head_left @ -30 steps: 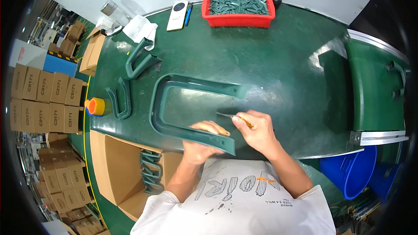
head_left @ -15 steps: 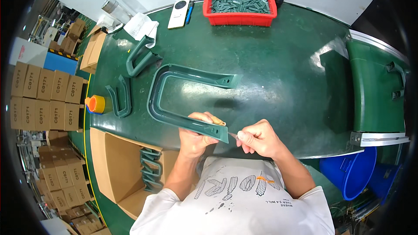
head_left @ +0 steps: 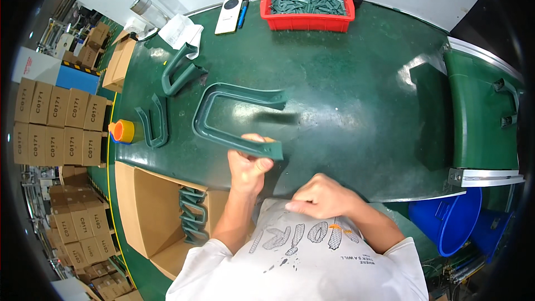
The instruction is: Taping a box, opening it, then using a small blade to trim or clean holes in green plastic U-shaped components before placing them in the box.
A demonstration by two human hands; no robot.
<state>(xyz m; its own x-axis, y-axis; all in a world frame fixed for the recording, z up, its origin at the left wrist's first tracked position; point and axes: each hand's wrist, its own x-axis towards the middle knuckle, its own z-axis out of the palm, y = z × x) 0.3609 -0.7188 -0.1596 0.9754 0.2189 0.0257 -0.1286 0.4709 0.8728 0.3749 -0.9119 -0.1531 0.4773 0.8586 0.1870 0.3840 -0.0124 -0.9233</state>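
Observation:
My left hand (head_left: 248, 170) grips the lower arm of a large dark green U-shaped plastic handle (head_left: 239, 93) near its end, thumb along the near side. The handle's bend points left, and both its arms reach right above the table. Close to my shirt, apart from the handle, my right hand (head_left: 323, 197) is curled closed with its thumb pointing left. Whatever its fingers may hold is hidden. Two similar green handles lie to the left, one farther back (head_left: 179, 81) and one nearer (head_left: 159, 122).
A red bin (head_left: 307, 23) of small green pieces stands at the back, beside a phone (head_left: 227, 19) and blue pen (head_left: 242, 15). An open cardboard box (head_left: 136, 212) with green handles sits lower left. Near the left edge is a yellow tape roll (head_left: 127, 132). Blue buckets (head_left: 446, 226) stand lower right.
My right hand has pulled away from the handle's end, down toward my shirt; the thin pointed thing at its fingertips no longer shows. The handle has tilted and shifted slightly left, still in my left hand.

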